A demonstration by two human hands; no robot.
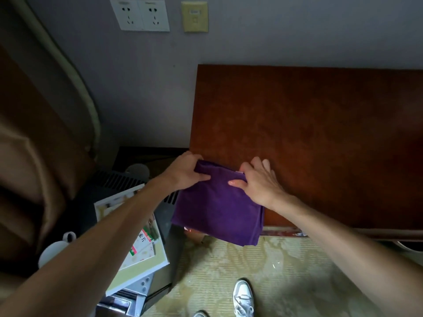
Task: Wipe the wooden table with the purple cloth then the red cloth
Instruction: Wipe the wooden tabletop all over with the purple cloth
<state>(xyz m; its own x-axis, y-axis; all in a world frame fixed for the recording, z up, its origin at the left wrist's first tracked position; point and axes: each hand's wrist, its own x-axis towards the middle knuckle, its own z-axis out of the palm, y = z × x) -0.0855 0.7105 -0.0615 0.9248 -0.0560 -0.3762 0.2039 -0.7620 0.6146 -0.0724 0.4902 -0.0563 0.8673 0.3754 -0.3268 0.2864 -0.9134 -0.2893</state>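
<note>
Left hand [185,171] and right hand [258,181] each pinch the top edge of the folded purple cloth [217,207], held at the near-left corner of the wooden table [320,133]. Beside it, a white mug [56,250] and a booklet [137,243] rest on a dark cabinet [164,216]; patterned carpet [286,282] lies below, and wall sockets [140,15] are mounted above.

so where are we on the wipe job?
Early. Nothing looks done yet: both the left hand and right hand grip the folded purple cloth at the wooden table corner, part hanging off the edge. Purple wipe, then red; no red cloth visible.
</note>
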